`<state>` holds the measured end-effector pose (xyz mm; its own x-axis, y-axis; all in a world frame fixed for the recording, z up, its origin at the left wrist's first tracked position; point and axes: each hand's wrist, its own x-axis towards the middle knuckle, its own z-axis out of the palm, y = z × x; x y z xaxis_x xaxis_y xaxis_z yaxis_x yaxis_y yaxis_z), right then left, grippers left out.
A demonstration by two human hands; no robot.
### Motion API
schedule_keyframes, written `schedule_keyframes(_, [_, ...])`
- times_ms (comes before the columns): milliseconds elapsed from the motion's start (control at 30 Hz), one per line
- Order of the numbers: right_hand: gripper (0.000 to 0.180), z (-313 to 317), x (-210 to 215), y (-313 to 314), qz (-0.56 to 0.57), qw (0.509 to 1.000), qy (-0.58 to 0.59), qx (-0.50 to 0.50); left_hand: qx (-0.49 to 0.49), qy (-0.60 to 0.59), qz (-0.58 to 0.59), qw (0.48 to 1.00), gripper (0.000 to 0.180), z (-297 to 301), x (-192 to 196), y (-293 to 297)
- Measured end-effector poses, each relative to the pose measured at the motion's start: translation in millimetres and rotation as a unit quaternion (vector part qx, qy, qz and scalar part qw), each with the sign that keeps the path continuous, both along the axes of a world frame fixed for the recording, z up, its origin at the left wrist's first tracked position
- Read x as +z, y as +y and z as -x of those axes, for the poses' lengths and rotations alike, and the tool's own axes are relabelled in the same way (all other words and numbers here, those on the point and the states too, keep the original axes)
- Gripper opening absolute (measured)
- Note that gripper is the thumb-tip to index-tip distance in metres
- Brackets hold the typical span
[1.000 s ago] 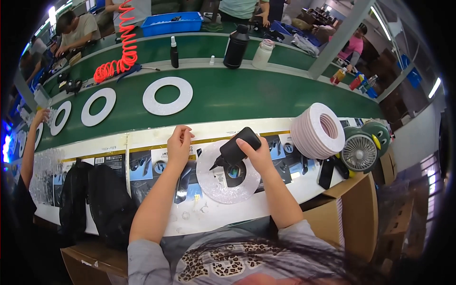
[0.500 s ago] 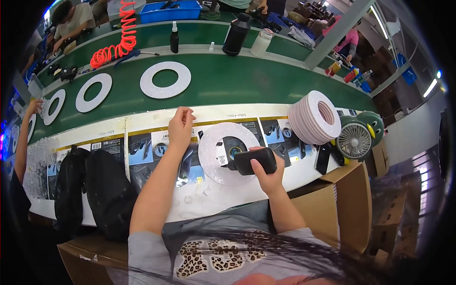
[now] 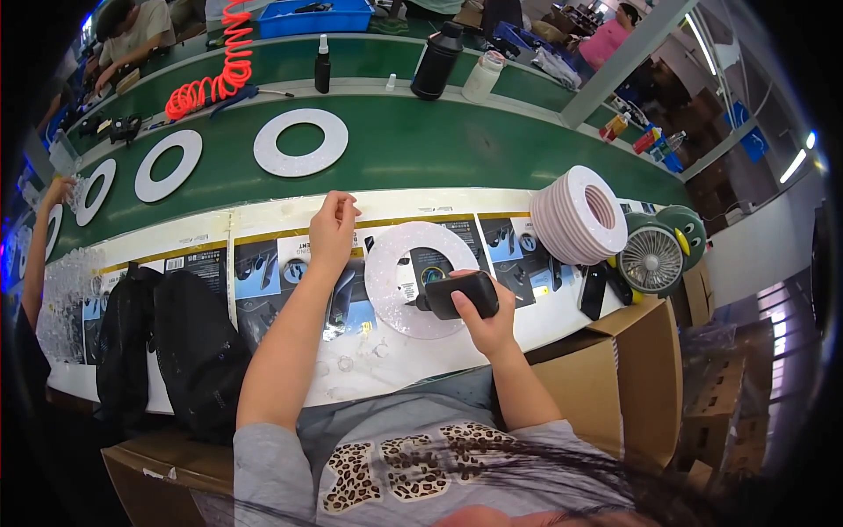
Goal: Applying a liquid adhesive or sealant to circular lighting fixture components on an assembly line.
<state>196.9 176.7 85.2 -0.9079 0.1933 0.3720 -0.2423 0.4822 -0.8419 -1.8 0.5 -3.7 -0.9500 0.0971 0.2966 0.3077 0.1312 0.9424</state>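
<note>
A black squeeze bottle with a narrow nozzle is gripped in my right hand. It is tilted, the nozzle pointing left over the lower part of a flat white ring. This ring lies on the printed sheets covering the bench in front of me. Beyond its upper left edge, my left hand rests near the bench's far edge, fingers curled in and nothing visible in them. Several small clear plastic pieces lie by the near bench edge. To the right is a stack of white rings.
More white rings lie along the green conveyor belt. A small fan and a phone are at right, above an open carton. Black bags sit at left. Another person's arm reaches in there.
The bottle and my right hand have shifted slightly left and tilted a little more. The view has moved slightly, and the rings on the belt appear a bit further left. My left hand stays curled.
</note>
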Motion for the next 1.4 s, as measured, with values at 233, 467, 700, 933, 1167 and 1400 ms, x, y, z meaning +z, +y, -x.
schedule_keyframes(233, [0.026,1.5,-0.5,-0.9,-0.01,1.0,-0.012,-0.003,0.0,0.004,0.007,1.0,0.011,1.4,0.1,-0.6])
schedule_keyframes(467, [0.026,2.4,-2.6,0.6,-0.011,1.0,-0.006,-0.001,-0.002,0.004,0.01,1.0,0.01,0.4,0.5,0.4])
schedule_keyframes(700, [0.025,0.3,-1.9,2.1,0.022,1.0,-0.002,-0.014,-0.003,-0.003,0.001,1.0,0.011,0.5,0.0,-0.7])
schedule_keyframes(933, [0.025,-7.9,8.5,8.7,0.034,0.999,0.002,-0.013,0.001,0.007,0.001,1.0,0.012,0.5,-0.3,-0.6])
schedule_keyframes(1167, [0.024,-8.1,5.9,9.1,0.004,1.0,-0.009,-0.004,0.004,0.006,0.004,1.0,0.012,0.4,0.9,-0.3])
schedule_keyframes(1400, [0.024,-8.7,5.6,8.7,-0.017,1.0,-0.021,-0.007,-0.002,-0.008,0.002,1.0,0.012,-0.2,1.8,-0.8])
